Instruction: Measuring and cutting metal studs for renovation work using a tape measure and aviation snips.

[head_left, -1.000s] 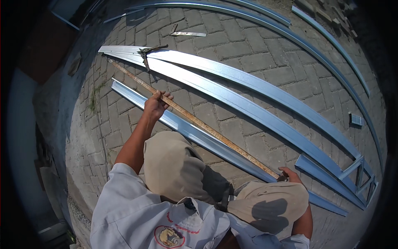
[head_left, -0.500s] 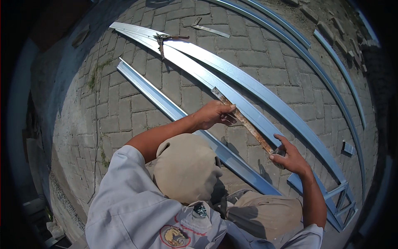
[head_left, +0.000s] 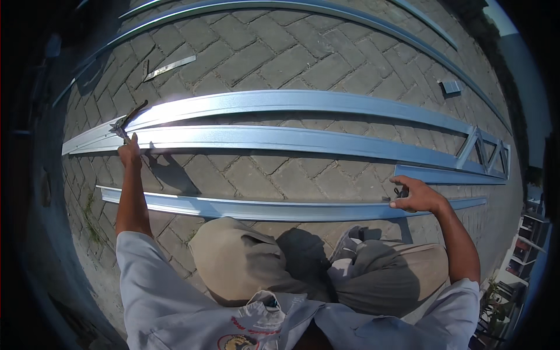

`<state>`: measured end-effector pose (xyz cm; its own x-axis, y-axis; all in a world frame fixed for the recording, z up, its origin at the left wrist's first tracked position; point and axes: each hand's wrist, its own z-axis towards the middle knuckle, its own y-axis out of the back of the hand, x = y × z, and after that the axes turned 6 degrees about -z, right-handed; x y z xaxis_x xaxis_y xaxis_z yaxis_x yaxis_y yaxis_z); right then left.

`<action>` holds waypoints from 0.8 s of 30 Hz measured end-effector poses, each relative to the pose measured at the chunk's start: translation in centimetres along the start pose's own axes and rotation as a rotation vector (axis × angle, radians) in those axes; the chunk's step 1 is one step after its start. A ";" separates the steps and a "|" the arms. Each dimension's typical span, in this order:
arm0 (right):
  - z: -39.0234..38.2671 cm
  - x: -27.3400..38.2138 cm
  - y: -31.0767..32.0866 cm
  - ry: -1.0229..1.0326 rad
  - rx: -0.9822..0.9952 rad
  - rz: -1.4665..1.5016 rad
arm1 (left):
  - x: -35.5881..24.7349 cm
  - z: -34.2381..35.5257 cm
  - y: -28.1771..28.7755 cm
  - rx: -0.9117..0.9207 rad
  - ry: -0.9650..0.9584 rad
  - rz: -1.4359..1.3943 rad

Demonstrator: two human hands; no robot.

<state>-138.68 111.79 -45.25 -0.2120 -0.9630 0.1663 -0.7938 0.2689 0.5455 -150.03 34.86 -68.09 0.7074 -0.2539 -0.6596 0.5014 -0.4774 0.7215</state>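
Two long shiny metal channels, an upper one (head_left: 280, 102) and a lower one (head_left: 280, 139), meet in a point at the left. A rusty pliers-like clamp (head_left: 121, 123) sits across them there. My left hand (head_left: 129, 154) is closed at the clamp's near end, its fingers partly hidden. My right hand (head_left: 417, 195) is curled around a small dark tape measure (head_left: 400, 192), mostly covered by the fingers, with a short tip sticking out. It hovers over the right part of a separate metal channel (head_left: 280, 211) lying nearest me.
Short struts (head_left: 468, 149) join the two channels at the right, beside a shorter channel piece (head_left: 443, 175). Farther off lie a metal angle square (head_left: 170, 67), a small metal offcut (head_left: 451, 87) and a long curved-looking channel (head_left: 326, 7). Grey paving bricks (head_left: 245, 61) cover the ground.
The view has turned, so the channels now run across it. My left hand has left the rusty tape blade and gone to the clamp. The long blade no longer shows from my right hand.
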 end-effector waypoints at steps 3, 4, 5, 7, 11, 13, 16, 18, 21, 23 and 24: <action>-2.3 -4.8 -1.6 -0.014 -0.015 0.073 | 1.5 3.7 -0.4 0.129 0.025 0.126; -3.2 -6.1 -2.4 -0.020 -0.022 0.098 | 1.9 4.9 -0.1 0.193 0.044 0.244; -4.4 -7.1 -3.2 -0.095 -0.022 0.137 | 2.5 5.7 -0.1 0.223 0.101 0.122; -6.0 -8.9 -4.2 -0.094 -0.046 0.113 | 3.3 7.1 0.0 0.352 0.087 0.048; -7.6 -12.7 -5.7 -0.097 0.172 0.210 | 2.8 7.9 0.5 0.808 0.077 -0.248; -7.0 -14.4 -7.2 -0.083 0.125 0.344 | 1.6 6.7 0.3 0.709 0.010 -0.241; -4.9 -16.8 -10.7 -0.013 0.111 0.528 | -1.2 2.7 0.9 0.914 0.130 -0.495; -2.4 -17.3 -14.1 0.080 0.093 0.658 | -3.5 -2.0 1.0 0.998 -0.067 -0.563; 0.5 -16.9 -19.9 0.006 0.020 0.797 | -8.9 -12.5 0.7 1.013 -0.085 -0.537; 1.4 -16.0 -23.3 -0.036 -0.077 0.750 | -13.4 -20.8 1.1 1.208 -0.076 -0.502; 1.7 -15.8 -24.3 -0.158 -0.143 0.658 | -15.6 -25.2 1.0 1.249 -0.121 -0.448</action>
<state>-116.98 120.44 -62.56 -0.7127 -0.5868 0.3844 -0.3909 0.7872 0.4770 -147.98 59.51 -51.80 0.5213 0.0854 -0.8491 -0.1584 -0.9680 -0.1946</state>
